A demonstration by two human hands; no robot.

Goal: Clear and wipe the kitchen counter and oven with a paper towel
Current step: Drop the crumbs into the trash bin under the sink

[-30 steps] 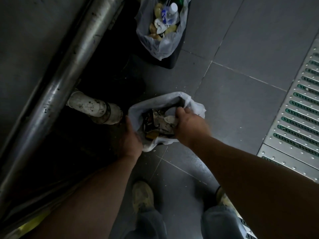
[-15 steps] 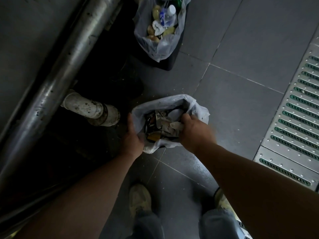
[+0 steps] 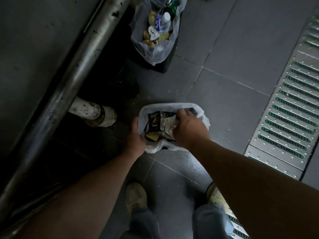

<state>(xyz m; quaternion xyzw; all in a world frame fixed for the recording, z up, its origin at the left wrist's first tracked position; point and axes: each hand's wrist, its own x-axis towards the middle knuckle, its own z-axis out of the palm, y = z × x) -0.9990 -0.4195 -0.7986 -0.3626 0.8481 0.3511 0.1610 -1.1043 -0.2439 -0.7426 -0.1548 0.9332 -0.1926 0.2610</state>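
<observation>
The left hand (image 3: 136, 137) steadies the small lined bin (image 3: 172, 107) at its rim; the right hand (image 3: 188, 130), grip curled, presses what looks like a crumpled paper towel (image 3: 168, 125) inside. Push straight down, holding the liner taut.

White bin liner (image 3: 174, 106), grey floor tiles (image 3: 224, 94), silver drain grate (image 3: 291, 107) with green slots, beige shoes (image 3: 135, 195).
</observation>
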